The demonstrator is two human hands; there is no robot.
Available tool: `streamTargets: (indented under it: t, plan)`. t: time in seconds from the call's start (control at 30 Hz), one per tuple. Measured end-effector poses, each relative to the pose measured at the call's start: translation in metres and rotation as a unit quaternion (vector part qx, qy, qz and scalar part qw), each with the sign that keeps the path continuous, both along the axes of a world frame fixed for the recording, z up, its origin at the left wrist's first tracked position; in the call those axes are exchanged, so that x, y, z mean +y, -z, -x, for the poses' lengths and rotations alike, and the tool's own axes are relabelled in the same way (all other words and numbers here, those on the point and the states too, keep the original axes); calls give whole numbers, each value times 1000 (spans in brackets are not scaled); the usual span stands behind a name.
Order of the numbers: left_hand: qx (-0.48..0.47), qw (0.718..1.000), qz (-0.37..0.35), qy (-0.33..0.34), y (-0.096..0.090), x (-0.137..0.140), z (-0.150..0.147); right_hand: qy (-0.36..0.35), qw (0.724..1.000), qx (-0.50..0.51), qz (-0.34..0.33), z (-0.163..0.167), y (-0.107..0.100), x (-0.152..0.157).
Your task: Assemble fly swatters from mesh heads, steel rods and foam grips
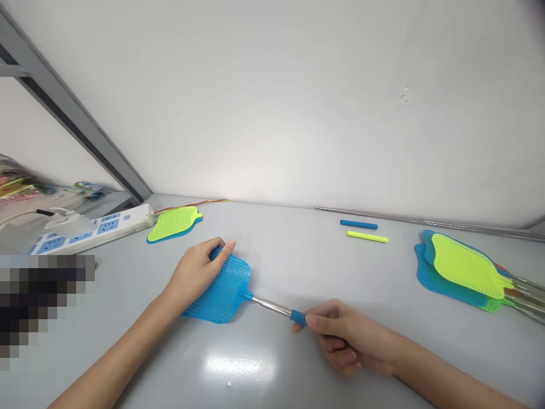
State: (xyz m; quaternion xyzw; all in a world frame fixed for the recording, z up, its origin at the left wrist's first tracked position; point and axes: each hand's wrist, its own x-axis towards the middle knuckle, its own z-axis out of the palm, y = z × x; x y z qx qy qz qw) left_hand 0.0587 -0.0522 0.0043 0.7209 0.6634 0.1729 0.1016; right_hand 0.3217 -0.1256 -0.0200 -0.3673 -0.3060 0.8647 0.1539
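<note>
A blue fly swatter with a short metal telescopic shaft lies across the middle, tilted down to the right. My left hand grips the far left part of its mesh head, thumb on top. The fingers of my right hand are closed on the blue handle sleeve at the shaft's other end; part of the sleeve is hidden by them. Behind my right hand, a blue handle sleeve and a yellow one lie loose on the table.
At right, several blue and yellow swatters are stacked with metal shafts. Yellow and blue swatter heads lie at back left beside a white power strip. Thin metal rods run along the wall. A metal frame stands left.
</note>
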Motion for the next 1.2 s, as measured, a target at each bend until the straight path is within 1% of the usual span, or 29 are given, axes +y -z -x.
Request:
streamTargets:
  t: [0.27, 0.43, 0.67, 0.83, 1.03, 1.2]
  plan:
    - [6, 1000, 7, -3, 1, 0, 2, 14, 998, -52, -28, 3, -3, -4]
    - [7, 1000, 16, -4, 3, 0, 2, 17, 998, -58, -24, 4, -3, -4]
    - [14, 1000, 10, -22, 2, -2, -2, 11, 998, -60, -15, 4, -2, -3]
    - [1, 1000, -8, -26, 0, -4, -3, 12, 999, -51, -4, 2, -3, -4]
    - [-46, 996, -68, -29, -3, -6, -4, 6, 999, -37, 7, 0, -1, -2]
    - [-51, 996, -66, -26, -4, -7, -5, 6, 999, -30, 8, 0, 1, -1]
